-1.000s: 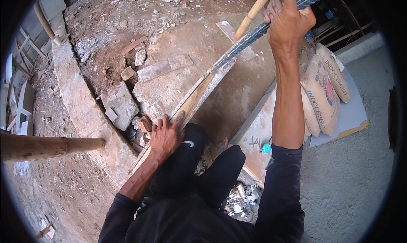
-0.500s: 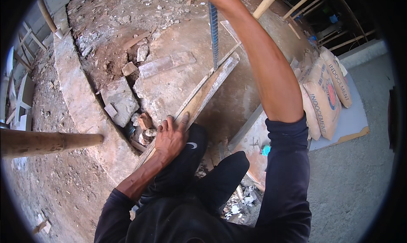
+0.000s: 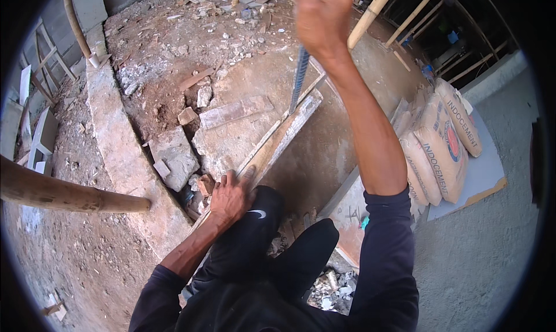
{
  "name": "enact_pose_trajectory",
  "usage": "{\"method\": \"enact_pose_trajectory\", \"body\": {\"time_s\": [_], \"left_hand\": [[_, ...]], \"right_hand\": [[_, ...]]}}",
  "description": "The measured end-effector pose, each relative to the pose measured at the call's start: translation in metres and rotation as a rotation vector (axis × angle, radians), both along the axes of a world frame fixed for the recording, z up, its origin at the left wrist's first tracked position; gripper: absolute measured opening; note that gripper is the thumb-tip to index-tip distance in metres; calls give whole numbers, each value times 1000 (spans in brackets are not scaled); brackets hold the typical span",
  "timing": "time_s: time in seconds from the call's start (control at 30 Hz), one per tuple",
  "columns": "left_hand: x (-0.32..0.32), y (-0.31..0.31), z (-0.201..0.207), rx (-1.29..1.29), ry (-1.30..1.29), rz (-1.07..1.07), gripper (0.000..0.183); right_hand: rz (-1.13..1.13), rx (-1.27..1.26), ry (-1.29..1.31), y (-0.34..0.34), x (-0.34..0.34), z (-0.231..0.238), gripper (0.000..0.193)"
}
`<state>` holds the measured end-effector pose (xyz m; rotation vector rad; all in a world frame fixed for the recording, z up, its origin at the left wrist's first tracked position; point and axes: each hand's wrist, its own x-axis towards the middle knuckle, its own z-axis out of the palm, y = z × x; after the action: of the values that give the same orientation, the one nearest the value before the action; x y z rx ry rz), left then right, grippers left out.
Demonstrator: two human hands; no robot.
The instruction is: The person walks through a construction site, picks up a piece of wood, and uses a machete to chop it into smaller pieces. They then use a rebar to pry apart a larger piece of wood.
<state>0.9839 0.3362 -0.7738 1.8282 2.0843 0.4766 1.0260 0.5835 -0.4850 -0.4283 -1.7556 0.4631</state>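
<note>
A long narrow wooden plank (image 3: 276, 139), edged with pale dried mortar, slants from beside my left knee toward the far right. My left hand (image 3: 230, 200) grips its near part, thumb on top and fingers over the far edge. My right hand (image 3: 325, 24), slightly blurred, is wrapped around a ribbed steel bar (image 3: 300, 76) above the plank's far end. The bar leans, its lower end against the plank near that end. How far it reaches above my fist is cut off by the picture's edge.
Broken concrete (image 3: 175, 160) and brick pieces lie left of the plank. A bamboo pole (image 3: 75, 194) juts in from the left, and another bamboo pole (image 3: 370, 16) stands at the far right. Stacked cement bags (image 3: 431, 158) rest on a board (image 3: 480, 186) to the right.
My right hand has come down and nearer, so the whole fist now shows, and the bar leans more. My left hand stays on the plank. The view has shifted slightly.
</note>
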Motion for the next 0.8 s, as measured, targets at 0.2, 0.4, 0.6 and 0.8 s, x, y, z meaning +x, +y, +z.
{"method": "enact_pose_trajectory", "body": {"time_s": [0.2, 0.4, 0.6, 0.8], "left_hand": [[3, -1, -4, -57, -25, -9, 67], [-16, 5, -8, 24, 25, -9, 69], [-11, 7, -9, 53, 113, -20, 68], [17, -7, -10, -19, 22, -40, 65]], "right_hand": [[32, -83, 476, -31, 116, 5, 24], [-54, -132, 634, -48, 212, -47, 46], [-218, -182, 833, -53, 260, -74, 46], [-69, -256, 652, -44, 243, -14, 39]]}}
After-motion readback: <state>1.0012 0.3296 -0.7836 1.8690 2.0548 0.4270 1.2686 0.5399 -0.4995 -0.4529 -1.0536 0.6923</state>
